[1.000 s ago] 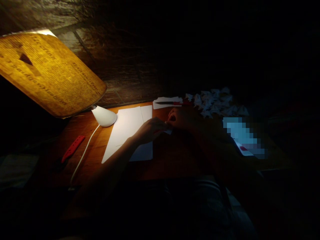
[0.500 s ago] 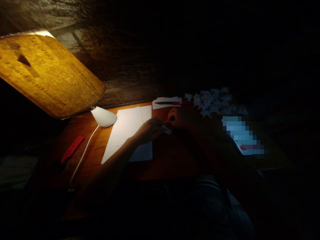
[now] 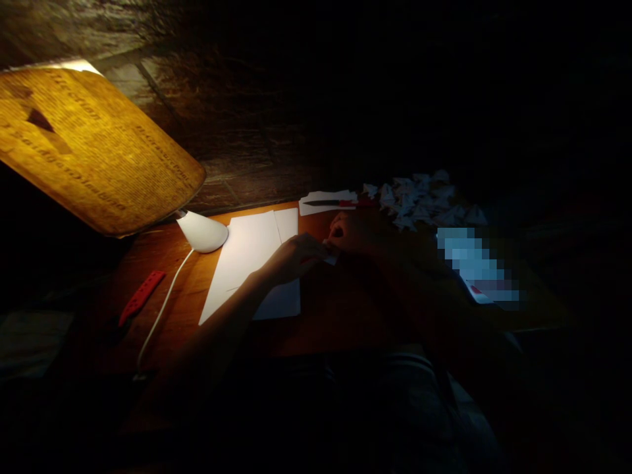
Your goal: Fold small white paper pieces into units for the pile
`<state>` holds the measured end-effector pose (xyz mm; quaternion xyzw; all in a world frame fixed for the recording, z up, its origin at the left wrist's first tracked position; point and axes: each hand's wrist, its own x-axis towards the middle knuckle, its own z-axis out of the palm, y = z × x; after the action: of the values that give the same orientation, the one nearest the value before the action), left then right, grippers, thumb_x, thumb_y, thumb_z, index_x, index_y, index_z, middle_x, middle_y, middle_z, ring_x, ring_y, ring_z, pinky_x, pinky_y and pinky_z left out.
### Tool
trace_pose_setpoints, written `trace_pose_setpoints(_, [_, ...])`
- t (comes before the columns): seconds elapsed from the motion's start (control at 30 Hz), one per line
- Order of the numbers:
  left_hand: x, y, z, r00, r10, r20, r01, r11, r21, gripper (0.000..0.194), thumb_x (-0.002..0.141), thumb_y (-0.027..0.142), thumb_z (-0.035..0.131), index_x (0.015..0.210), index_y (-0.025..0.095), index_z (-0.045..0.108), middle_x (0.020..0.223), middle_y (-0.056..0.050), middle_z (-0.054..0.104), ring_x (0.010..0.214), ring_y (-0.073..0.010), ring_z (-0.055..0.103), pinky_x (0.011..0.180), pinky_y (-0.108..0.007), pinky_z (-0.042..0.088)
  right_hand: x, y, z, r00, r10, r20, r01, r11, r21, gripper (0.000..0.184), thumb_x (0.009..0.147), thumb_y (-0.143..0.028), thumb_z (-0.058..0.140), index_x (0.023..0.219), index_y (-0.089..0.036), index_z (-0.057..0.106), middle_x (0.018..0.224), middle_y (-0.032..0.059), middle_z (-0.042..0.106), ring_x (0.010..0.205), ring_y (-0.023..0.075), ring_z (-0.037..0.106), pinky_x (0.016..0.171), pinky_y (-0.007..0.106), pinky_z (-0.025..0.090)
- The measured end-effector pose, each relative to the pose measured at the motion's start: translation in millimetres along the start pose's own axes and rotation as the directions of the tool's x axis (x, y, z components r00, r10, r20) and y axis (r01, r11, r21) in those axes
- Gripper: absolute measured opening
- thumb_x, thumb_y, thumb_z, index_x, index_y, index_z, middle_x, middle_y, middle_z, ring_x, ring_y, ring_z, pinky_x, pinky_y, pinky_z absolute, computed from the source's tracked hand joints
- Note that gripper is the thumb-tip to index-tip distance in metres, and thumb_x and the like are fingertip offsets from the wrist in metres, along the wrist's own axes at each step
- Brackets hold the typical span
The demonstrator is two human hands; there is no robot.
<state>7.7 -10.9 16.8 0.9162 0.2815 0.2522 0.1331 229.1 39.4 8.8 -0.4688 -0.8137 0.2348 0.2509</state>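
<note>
Along the left side of the wooden desk (image 3: pixel 148 342), a red perforated strip (image 3: pixel 141 297) is lying near a white lamp (image 3: pixel 202 232), with large white paper sheets (image 3: pixel 247 257) sitting just right of it. Mid-frame, the left hand (image 3: pixel 293 259) is pinching a small white paper scrap (image 3: pixel 332 260), its visible end pointing right, toward the right hand (image 3: pixel 353 234). That hand is curling in, but it's too dark to tell if it's gripping. Farther right, a red-handled tool (image 3: pixel 338 203) is resting on paper, beside a heap of folded paper bits (image 3: pixel 417 201) and a pixelated phone (image 3: pixel 474 260).
</note>
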Motion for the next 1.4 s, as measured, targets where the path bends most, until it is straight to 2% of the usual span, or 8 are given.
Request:
trace_pose_setpoints(0.2, [-0.7,0.7,0.3,0.999,-0.037,0.022,0.037,0.999,0.013,0.023,0.098,0.019,0.06,0.106,0.021,0.082,0.106,-0.009,0.082,0.103,-0.0244,0.072,0.094,-0.044,0.062,1.3,1.5,2.7,1.0,0.027,-0.008,-0.027,0.999,0.029,0.011,0.077,-0.011,0.081,0.07,-0.016,0.074,0.1,0.009,0.073,0.081,0.0161,0.064,0.068,0.027,0.048])
trace_pose_setpoints(0.43, [-0.2,-4.1,3.6,0.999,-0.029,0.038,0.027,0.998,0.057,0.02,0.096,0.019,0.061,0.102,0.021,0.08,0.107,-0.008,0.082,0.106,-0.0242,0.073,0.096,-0.044,0.06,1.8,1.7,4.6,1.0,0.029,-0.007,-0.029,1.0,0.004,0.015,0.077,-0.018,0.084,0.069,-0.017,0.071,0.097,0.0079,0.071,0.083,0.0165,0.063,0.069,0.027,0.047])
trace_pose_setpoints(0.63, [-0.4,-3.9,4.0,0.998,-0.017,0.054,0.012,0.996,0.087,0.022,0.097,0.019,0.059,0.105,0.022,0.079,0.12,-0.009,0.081,0.118,-0.0267,0.074,0.102,-0.048,0.057,1.3,-1.6,5.3,0.998,0.061,-0.006,-0.061,0.998,0.004,0.01,0.077,-0.014,0.08,0.075,-0.016,0.071,0.098,0.0082,0.07,0.079,0.0161,0.06,0.068,0.028,0.044])
trace_pose_setpoints(0.77, [-0.2,-4.8,5.0,0.998,0.004,0.058,-0.008,0.997,0.074,0.023,0.097,0.02,0.058,0.106,0.021,0.079,0.117,-0.009,0.082,0.115,-0.0264,0.076,0.098,-0.047,0.058,1.4,-2.5,3.7,0.998,0.063,-0.016,-0.063,0.998,0.021,0.012,0.074,-0.009,0.078,0.076,-0.017,0.069,0.097,0.0067,0.07,0.081,0.0166,0.06,0.071,0.028,0.045])
trace_pose_setpoints(0.93, [0.3,-4.1,4.0,0.998,-0.016,0.066,0.01,0.995,0.097,0.023,0.096,0.02,0.057,0.105,0.022,0.079,0.113,-0.008,0.082,0.114,-0.0267,0.075,0.101,-0.048,0.057,2.2,0.2,2.4,0.998,0.057,-0.004,-0.057,0.998,0.039,0.012,0.074,-0.011,0.079,0.077,-0.018,0.069,0.097,0.006,0.069,0.081,0.0164,0.06,0.071,0.027,0.045])
trace_pose_setpoints(1.1, [1.8,-0.6,2.2,0.998,0.001,0.068,-0.007,0.997,0.082,0.024,0.096,0.019,0.057,0.105,0.023,0.078,0.108,-0.007,0.082,0.104,-0.0252,0.077,0.095,-0.045,0.058,3.6,5.1,3.2,1.0,0.02,-0.006,-0.02,0.999,0.045,0.014,0.075,-0.01,0.079,0.076,-0.018,0.067,0.096,0.0063,0.07,0.082,0.017,0.061,0.071,0.028,0.046])
trace_pose_setpoints(1.3, [3.2,3.6,1.3,0.994,-0.029,0.108,0.014,0.99,0.138,0.03,0.098,0.018,0.052,0.112,0.022,0.078,0.118,-0.01,0.081,0.102,-0.0257,0.076,0.092,-0.043,0.058,3.0,3.9,1.7,1.0,0.017,0.009,-0.018,0.999,0.033,0.014,0.075,-0.013,0.082,0.075,-0.018,0.068,0.097,0.0064,0.07,0.087,0.0187,0.063,0.075,0.029,0.048])
trace_pose_setpoints(1.4, [2.6,3.2,1.6,0.99,-0.04,0.132,0.016,0.984,0.179,0.032,0.099,0.019,0.051,0.118,0.022,0.076,0.121,-0.01,0.08,0.101,-0.0259,0.076,0.091,-0.043,0.057,2.3,2.6,-2.0,0.999,0.021,0.024,-0.022,0.999,0.033,0.011,0.075,-0.01,0.078,0.077,-0.017,0.07,0.099,0.0075,0.07,0.088,0.0187,0.063,0.077,0.029,0.048])
